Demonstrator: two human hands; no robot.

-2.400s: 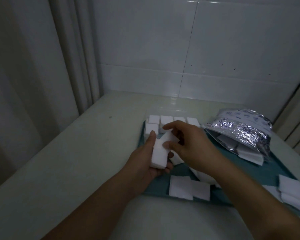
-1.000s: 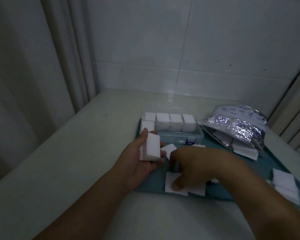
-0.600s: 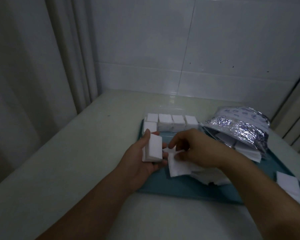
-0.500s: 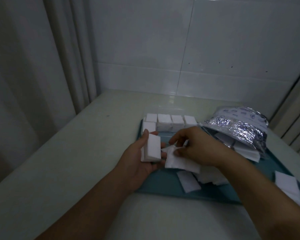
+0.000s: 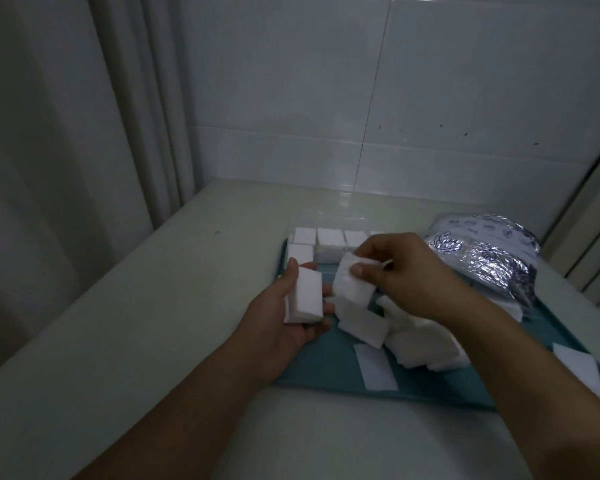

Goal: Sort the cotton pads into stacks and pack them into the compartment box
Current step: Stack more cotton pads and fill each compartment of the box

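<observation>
While the left hand (image 5: 284,317) gripped a thick stack of pads (image 5: 305,295), thumb along its far edge and fingers curled under it, the right hand (image 5: 406,271) hovered just beside it with a single pad (image 5: 352,285) pinched between thumb and fingertips. That pad hung tilted, its lower corner close to the left hand's fingertips, though I could not tell whether the two touched. Both hands were above the near left part of a teal tray (image 5: 329,367) that sat on the pale tabletop (image 5: 174,306).

Below the right hand, loose pads (image 5: 420,341) lay in an untidy heap on the tray, one of them (image 5: 362,323) flat just under the pinched pad. Nearer to the person than that heap, a lone pad (image 5: 376,367) lay flat by the tray's front edge. Beyond the right forearm, more pads (image 5: 582,367) rested at the tray's outer end.

Past both hands stood the clear box (image 5: 326,244), partly hidden by the right hand, with white stacks standing in its compartments. Beyond the right wrist lay a crinkled silver bag (image 5: 485,254), its open mouth facing the tray with a few pads (image 5: 506,306) showing under it. A white tiled wall (image 5: 395,98) rose behind the tabletop.
</observation>
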